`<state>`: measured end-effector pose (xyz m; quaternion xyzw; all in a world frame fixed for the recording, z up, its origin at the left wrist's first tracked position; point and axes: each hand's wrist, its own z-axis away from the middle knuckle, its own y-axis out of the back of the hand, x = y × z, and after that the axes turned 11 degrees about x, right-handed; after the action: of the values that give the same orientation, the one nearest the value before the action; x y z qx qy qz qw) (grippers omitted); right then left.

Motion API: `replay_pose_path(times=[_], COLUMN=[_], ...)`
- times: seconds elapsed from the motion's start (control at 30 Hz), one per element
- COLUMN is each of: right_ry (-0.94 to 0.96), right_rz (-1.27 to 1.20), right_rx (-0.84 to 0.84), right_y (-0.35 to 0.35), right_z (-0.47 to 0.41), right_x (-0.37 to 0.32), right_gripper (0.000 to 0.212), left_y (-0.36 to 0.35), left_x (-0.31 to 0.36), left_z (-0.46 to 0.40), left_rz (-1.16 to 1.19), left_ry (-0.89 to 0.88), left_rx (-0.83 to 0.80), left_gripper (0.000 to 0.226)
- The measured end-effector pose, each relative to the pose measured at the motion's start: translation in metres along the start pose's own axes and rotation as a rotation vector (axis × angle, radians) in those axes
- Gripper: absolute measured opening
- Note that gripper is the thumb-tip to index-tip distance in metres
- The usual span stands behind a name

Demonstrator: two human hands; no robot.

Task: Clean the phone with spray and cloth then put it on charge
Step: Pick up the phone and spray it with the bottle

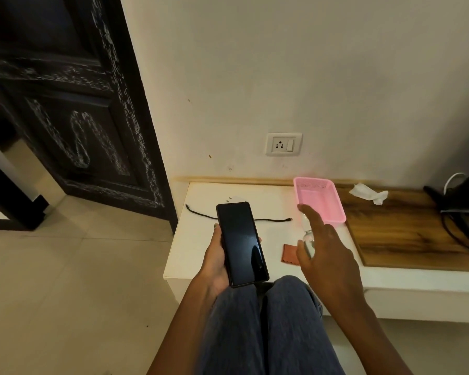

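My left hand (pixel 214 262) grips a black phone (pixel 241 243) by its edges, with the dark screen facing up, above the white shelf's left end. Just to the phone's right, my right hand (pixel 325 255) holds a small clear spray bottle (pixel 308 239); the forefinger stretches up over its top. A reddish-brown cloth (pixel 290 254) lies on the shelf, partly behind that hand. A black charging cable (pixel 271 219) lies across the shelf behind the phone, with a white adapter (pixel 236 199) at its far side. A wall socket (pixel 283 144) sits above.
A pink plastic basket (pixel 320 201) stands at the back of the white shelf (pixel 190 239). To the right is a wooden surface (pixel 406 231) with a crumpled tissue (pixel 368 193), plus a dark stand and cables (pixel 455 212). A dark carved door (pixel 79 117) is at the left. My knees (pixel 268 320) are below.
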<state>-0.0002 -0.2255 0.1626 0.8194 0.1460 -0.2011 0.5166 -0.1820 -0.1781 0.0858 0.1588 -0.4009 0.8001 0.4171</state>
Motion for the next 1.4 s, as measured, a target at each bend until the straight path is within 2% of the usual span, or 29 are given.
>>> replay_pose_path(times=[0.23, 0.33, 0.5, 0.67, 0.8, 0.93, 1.03, 1.1, 1.2, 1.3, 1.4], right_ry=[0.101, 0.154, 0.124, 0.096, 0.086, -0.022, -0.061, -0.090, -0.158, -0.242, -0.350], right_rz=[-0.112, -0.141, -0.172, -0.176, -0.271, -0.498, -0.685, -0.712, -0.728, -0.732, -0.643], right_rx=[0.081, 0.012, -0.089, -0.027, 0.068, 0.094, 0.081, 0.066, 0.085, 0.012, -0.057], right_y=[0.011, 0.007, -0.010, -0.014, -0.012, -0.017, -0.024, -0.034, -0.051, -0.077, -0.106], right_z=[-0.002, 0.014, 0.036, 0.031, 0.021, 0.006, -0.008, -0.021, -0.033, -0.044, -0.054], right_x=[0.005, 0.001, 0.000, 0.008, 0.016, 0.024, 0.033, 0.040, 0.051, 0.062, 0.074], right_gripper=[0.063, 0.064, 0.060, 0.064, 0.067, 0.056, 0.056, 0.055, 0.068, 0.076, 0.061], left_y=[0.001, -0.003, -0.007, -0.008, -0.006, -0.005, -0.005, -0.005, -0.003, -0.002, -0.002], left_x=[0.000, 0.000, 0.001, 0.004, 0.004, 0.004, 0.003, 0.002, 0.001, 0.000, 0.000], left_z=[-0.006, -0.005, -0.004, -0.006, -0.009, -0.012, -0.014, -0.018, -0.022, -0.031, -0.037], left_rz=[0.028, 0.045, 0.031, 0.001, 0.025, 0.032, 0.039, 0.044, 0.052, 0.059, 0.056], left_ry=[-0.002, -0.007, -0.027, -0.039, -0.018, 0.003, 0.018, 0.031, 0.046, 0.075, 0.092], left_rx=[-0.011, -0.039, -0.040, 0.009, 0.012, -0.005, -0.010, -0.009, -0.012, -0.015, 0.003], left_gripper=[0.075, 0.074, 0.071, 0.070, 0.072, 0.073, 0.073, 0.073, 0.074, 0.074, 0.072])
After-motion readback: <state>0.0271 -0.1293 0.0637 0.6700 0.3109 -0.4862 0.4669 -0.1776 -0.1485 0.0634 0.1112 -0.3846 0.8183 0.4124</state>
